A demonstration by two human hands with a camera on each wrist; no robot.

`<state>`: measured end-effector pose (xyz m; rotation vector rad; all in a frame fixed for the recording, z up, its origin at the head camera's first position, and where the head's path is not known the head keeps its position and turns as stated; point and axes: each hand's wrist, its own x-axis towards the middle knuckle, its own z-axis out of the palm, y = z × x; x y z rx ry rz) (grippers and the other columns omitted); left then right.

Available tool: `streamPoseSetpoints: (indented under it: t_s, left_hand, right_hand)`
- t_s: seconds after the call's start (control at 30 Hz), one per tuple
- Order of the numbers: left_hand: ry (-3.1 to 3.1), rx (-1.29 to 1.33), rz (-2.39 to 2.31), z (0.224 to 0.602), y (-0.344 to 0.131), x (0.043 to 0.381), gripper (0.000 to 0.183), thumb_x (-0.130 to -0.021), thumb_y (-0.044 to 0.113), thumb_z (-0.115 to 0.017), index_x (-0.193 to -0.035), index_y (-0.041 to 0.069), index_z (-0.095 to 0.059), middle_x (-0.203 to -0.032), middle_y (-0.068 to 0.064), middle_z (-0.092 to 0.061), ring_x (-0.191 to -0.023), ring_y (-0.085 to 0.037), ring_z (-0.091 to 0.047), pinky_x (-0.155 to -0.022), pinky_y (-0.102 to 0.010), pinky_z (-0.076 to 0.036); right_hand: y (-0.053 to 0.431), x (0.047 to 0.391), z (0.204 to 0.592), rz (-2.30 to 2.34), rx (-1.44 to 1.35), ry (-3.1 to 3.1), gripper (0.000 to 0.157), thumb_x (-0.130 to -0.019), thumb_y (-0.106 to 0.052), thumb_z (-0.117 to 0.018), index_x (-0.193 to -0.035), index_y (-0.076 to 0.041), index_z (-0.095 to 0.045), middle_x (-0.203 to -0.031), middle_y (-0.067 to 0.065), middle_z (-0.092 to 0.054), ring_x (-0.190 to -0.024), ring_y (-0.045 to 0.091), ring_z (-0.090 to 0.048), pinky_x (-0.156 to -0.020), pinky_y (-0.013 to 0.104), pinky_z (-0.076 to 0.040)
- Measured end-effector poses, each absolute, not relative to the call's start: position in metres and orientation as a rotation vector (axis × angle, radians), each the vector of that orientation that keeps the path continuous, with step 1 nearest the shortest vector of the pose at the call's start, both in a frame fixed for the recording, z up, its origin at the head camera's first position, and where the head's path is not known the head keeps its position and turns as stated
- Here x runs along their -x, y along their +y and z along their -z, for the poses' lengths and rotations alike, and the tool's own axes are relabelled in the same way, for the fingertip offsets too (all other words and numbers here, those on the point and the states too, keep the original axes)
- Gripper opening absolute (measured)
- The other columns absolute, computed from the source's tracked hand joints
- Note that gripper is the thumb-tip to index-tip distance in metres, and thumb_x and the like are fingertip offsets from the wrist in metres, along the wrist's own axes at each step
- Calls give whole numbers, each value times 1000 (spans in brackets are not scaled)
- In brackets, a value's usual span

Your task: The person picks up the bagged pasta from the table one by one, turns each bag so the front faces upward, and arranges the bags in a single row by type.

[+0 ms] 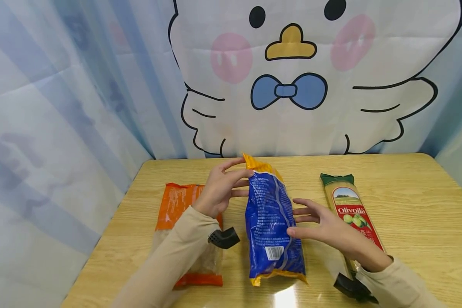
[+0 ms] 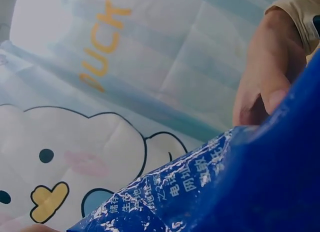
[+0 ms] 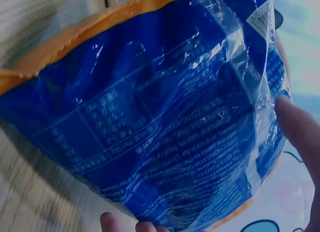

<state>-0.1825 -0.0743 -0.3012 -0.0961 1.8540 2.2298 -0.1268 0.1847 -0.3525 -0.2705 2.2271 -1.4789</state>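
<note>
A blue plastic food bag [image 1: 269, 222] with orange ends, white print and a barcode stands tilted over the middle of the table. At its upper left edge my left hand [image 1: 223, 186] pinches the bag, some fingers in front and others behind it. My right hand [image 1: 323, 229] is at the bag's right side, fingers spread and fairly straight, the thumb [image 3: 300, 127] touching the bag. Up close in the right wrist view, the printed bag [image 3: 160, 117] hides most of the right fingers. The left wrist view shows the bag [image 2: 270, 177] with the right hand [image 2: 265, 72] beyond it.
To the left lies a clear bag with orange ends [image 1: 177, 207], partly covered by the left arm. An Olivoilà pack [image 1: 348, 199] with a green top lies at the right, behind the right hand. A cartoon curtain [image 1: 292, 128] hangs behind the wooden table [image 1: 419, 205].
</note>
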Motion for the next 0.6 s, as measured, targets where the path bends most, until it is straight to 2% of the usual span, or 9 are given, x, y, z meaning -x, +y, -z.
streamPoseSetpoints:
  t_s: [0.23, 0.33, 0.43, 0.6]
  left_hand:
    - [1860, 61, -2272, 292, -69, 175, 49, -89, 9, -73, -134, 14, -57, -124, -16, -67, -94, -29, -74, -73, -38, -62]
    - [1855, 22, -2288, 287, -65, 170, 47, -90, 9, -72, -134, 13, -57, -121, -17, -68, -93, -28, -74, -73, -40, -62]
    - [1852, -20, -2293, 283, -61, 167, 46, -90, 8, -72, -133, 13, -58, -118, -18, -69, -90, -27, -74, -72, -40, -62]
    - [1856, -81, -2288, 283, -59, 166, 45, -90, 8, -72, -133, 11, -58, -113, -20, -69, -84, -24, -74, -70, -40, -62]
  right_hand:
    - [179, 126, 351, 1561, 301, 2131, 90, -89, -39, -72, -158, -15, -19, -154, 25, -35, -139, 46, -38, -102, 56, -49]
    - [175, 126, 354, 1595, 324, 2082, 93, -89, -40, -72, -159, -19, -14, -155, 28, -30, -136, 48, -40, -101, 58, -49]
    - [171, 126, 357, 1629, 305, 2071, 94, -88, -39, -73, -159, -22, -13, -153, 28, -31, -133, 46, -44, -99, 58, -50]
    - [167, 126, 361, 1690, 276, 2110, 98, -85, -32, -78, -158, -21, -12, -150, 27, -33, -131, 44, -45, -97, 56, -52]
